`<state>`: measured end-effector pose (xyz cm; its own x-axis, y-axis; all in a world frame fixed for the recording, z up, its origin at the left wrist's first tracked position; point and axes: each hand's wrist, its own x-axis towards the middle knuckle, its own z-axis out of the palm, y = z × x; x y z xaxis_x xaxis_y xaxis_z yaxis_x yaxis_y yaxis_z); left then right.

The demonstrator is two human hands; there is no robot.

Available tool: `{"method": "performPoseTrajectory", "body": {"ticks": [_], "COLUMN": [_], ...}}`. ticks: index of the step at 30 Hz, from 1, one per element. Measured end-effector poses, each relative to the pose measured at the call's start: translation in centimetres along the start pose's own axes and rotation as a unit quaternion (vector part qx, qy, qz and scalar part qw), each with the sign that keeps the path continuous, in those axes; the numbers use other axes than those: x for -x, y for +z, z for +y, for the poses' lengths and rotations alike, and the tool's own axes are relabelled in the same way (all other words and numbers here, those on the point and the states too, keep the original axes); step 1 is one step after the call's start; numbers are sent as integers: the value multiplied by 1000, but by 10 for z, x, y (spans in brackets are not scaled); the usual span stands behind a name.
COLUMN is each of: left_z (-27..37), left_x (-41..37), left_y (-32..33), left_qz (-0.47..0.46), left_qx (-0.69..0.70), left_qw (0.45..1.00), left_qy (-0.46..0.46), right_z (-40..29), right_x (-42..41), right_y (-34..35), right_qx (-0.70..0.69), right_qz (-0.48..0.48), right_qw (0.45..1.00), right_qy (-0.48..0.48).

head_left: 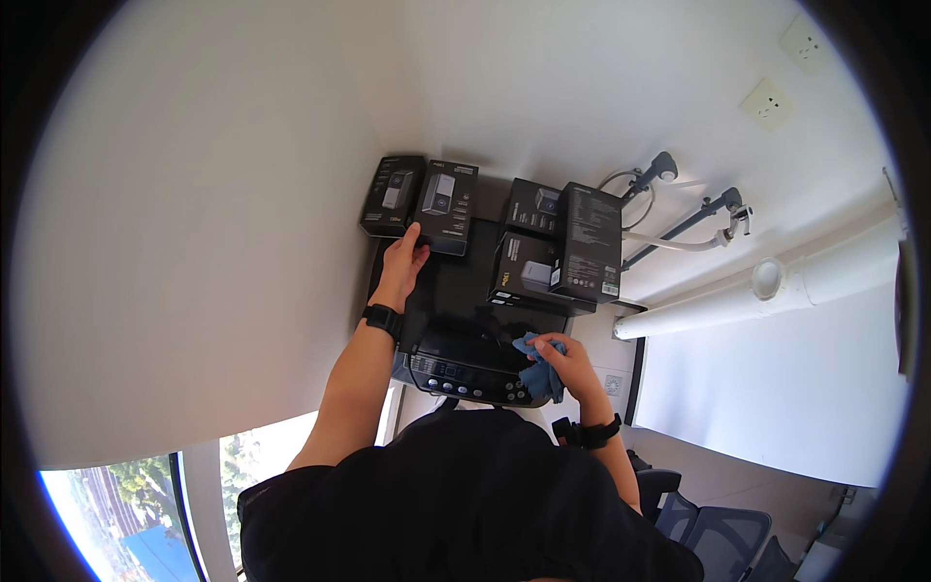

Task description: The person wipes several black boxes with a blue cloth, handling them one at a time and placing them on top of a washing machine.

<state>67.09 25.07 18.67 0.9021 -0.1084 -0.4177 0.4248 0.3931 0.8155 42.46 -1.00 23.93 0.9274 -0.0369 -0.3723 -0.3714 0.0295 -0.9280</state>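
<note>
My left hand touches the lower edge of a black product box; whether its fingers grip the box I cannot tell. Another black box lies beside it, against the wall. In my right hand is a crumpled blue cloth, held over the front right part of a black top-loading washing machine. More black boxes stand at the back right of the lid, one resting partly on a lower box. The control panel with its buttons faces me.
Behind the machine on the right are grey pipes, a metal tap and a pale hose. A thick white pipe runs along the wall. A floor drain lies right of the machine, and mesh chairs stand lower right.
</note>
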Motion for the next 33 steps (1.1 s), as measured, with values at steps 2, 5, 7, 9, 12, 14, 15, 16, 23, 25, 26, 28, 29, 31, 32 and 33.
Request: {"method": "performPoseTrajectory", "body": {"ticks": [2, 5, 7, 9, 12, 14, 15, 16, 23, 25, 26, 28, 29, 31, 32, 33], "left_z": [-5, -11, -12, -16, -23, -27, -29, -31, -31, -19, -6, 13, 13, -4, -16, -19], "left_x": [-10, -21, -27, -33, -40, -42, -42, -43, -29, 12, 40, 80, 93, 95, 96, 103], "left_y": [-1, -3, -3, -3, -5, -6, -9, -12, -17, 33, 62, 95, 110, 131, 137, 149], "left_qz": [9, 28, 33, 46, 76, 86, 86, 86, 101, 18, -21, -140, -195, -260, -250, -242], "left_qx": [19, 49, 66, 76, 112, 139, 151, 163, 99, 54, 32, -88, -140, -274, -303, -332], "left_qw": [1000, 998, 997, 995, 990, 986, 985, 983, 989, 994, 993, 980, 964, 897, 891, 884], "left_qy": [-14, -25, -33, -42, -40, -26, -14, -1, 41, 89, 116, 110, 118, 228, 226, 223], "right_z": [4, 10, 14, 18, 22, 23, 22, 21, 29, 47, 52, 8, -12, -26, -29, -28], "right_x": [3, 6, 10, 10, 9, 10, 9, 9, 0, -2, -5, -6, -8, -20, -23, -25], "right_y": [-1, -4, -5, -8, -11, -13, -13, -14, -36, -58, -67, -63, -63, -68, -71, -76], "right_qx": [-4, -15, -24, -26, -17, -17, -22, -26, -50, -103, -76, -83, -86, -49, -31, -31], "right_qz": [5, 14, 22, 27, 32, 37, 39, 39, 120, 230, 315, 347, 365, 336, 320, 293], "right_qw": [1000, 1000, 999, 999, 999, 999, 999, 999, 990, 966, 943, 928, 919, 934, 941, 952], "right_qy": [6, 10, 7, 13, 14, 19, 23, 27, -45, -54, -75, -105, -120, -112, -108, -83]}}
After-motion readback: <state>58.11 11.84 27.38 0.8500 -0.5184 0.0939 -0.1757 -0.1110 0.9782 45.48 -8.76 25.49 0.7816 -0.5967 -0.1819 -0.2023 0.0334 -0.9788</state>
